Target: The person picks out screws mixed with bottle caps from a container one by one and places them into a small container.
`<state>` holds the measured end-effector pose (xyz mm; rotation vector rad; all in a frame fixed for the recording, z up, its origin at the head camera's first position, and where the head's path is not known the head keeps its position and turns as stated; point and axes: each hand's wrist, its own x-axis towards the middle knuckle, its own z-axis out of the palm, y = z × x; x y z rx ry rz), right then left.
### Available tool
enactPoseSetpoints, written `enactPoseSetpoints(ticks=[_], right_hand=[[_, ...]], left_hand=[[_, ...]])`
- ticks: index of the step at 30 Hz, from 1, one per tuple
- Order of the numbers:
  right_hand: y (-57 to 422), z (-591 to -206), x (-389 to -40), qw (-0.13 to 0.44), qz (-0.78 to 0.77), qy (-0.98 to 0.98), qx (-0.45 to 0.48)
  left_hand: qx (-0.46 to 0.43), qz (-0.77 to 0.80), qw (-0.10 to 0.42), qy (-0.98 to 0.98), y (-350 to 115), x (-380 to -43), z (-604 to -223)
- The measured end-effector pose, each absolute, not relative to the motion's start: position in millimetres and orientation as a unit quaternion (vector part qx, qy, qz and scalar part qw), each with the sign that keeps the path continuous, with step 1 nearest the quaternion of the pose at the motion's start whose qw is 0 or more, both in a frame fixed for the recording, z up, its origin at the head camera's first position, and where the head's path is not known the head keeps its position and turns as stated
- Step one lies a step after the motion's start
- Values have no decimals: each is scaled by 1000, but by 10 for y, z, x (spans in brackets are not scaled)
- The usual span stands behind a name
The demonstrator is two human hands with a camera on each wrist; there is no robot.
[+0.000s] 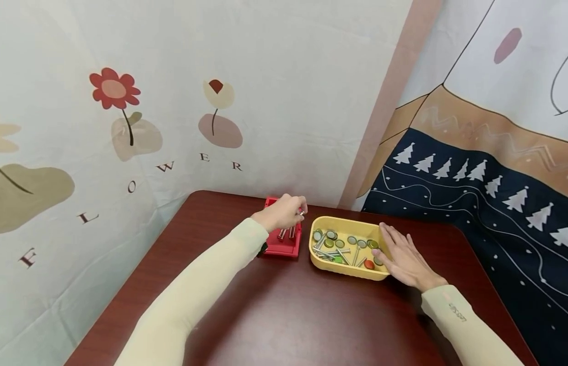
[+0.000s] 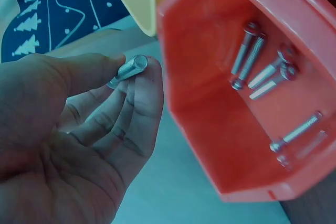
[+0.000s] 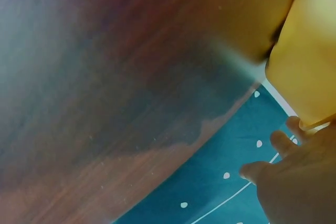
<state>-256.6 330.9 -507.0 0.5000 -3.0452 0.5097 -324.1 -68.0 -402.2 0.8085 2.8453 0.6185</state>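
My left hand (image 1: pixel 282 211) is over the back of the red bin (image 1: pixel 284 251) in the head view. It pinches a silver bolt (image 2: pixel 129 68) between thumb and fingers; the left wrist view shows the bolt's round end beside the bin wall. Several more bolts (image 2: pixel 297 132) lie inside the red bin. At the right end of the yellow tray (image 1: pixel 345 272), my right hand (image 1: pixel 405 259) rests with straight fingers against the wall, its thumb reaching over the rim. Inside the tray are bolts (image 1: pixel 356 255), round caps (image 1: pixel 352 240) and a red-orange disc (image 1: pixel 368 264).
Both containers stand side by side on a dark red-brown table (image 1: pixel 302 315). A pale printed cloth (image 1: pixel 274 101) hangs behind the table. Dark blue cloth with white trees (image 1: pixel 448 193) hangs at the right, close to the table edge.
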Motion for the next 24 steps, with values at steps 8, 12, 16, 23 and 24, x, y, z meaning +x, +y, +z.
enactPoseSetpoints(ticks=[8, 12, 16, 23, 24], right_hand=[[3310, -5085, -2551, 7, 183, -970, 162], [3313, -5079, -2539, 5, 186, -969, 161], [3320, -5075, -2538, 6, 186, -970, 159], [3311, -5074, -2546, 6, 190, -968, 162], [3310, -5072, -2552, 6, 189, -968, 163]], left_hand=[[215, 220, 46, 950, -870, -3311, -4119], [189, 216, 47, 957, -910, -3356, -4168], [162, 225, 61, 959, -916, -3388, -4212], [137, 231, 87, 959, -918, -3407, -4290], [139, 225, 86, 961, -914, -3406, -4293]])
